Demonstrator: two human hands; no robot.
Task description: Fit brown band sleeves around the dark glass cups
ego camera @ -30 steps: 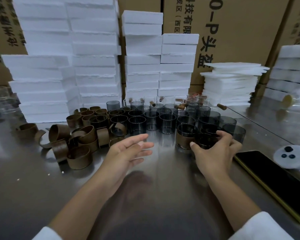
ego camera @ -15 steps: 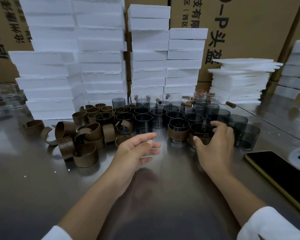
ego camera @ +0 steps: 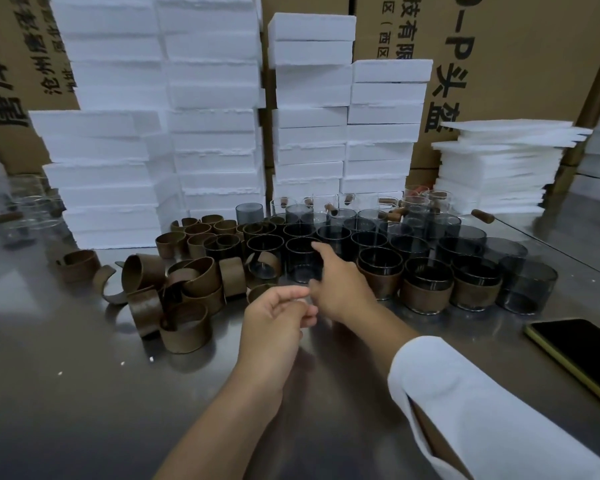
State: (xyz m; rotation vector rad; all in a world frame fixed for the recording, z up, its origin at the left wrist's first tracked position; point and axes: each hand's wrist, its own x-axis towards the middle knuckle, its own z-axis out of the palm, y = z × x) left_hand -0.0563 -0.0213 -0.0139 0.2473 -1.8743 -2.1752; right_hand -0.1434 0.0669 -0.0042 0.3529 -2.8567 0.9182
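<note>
Spread wide, the right grip (ego camera: 340,289) hovers by a bare cup (ego camera: 298,265) mid-frame; left grip (ego camera: 274,317) hangs slack, empty. Crowded neighbour cups (ego camera: 333,237) could get knocked.

Steel table (ego camera: 84,393), foam stacks (ego camera: 212,109), cartons (ego camera: 520,64)

Dim overall; tabletop (ego camera: 84,393) glare — edges bowed, soft.

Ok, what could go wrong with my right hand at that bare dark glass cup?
Your right hand is at a bare dark glass cup packed tight among others; lifting it could knock neighbours, possibly the brown-sleeved dark glass cup near it. The curled brown band sleeves piled on its other side could snag or scatter.
</note>
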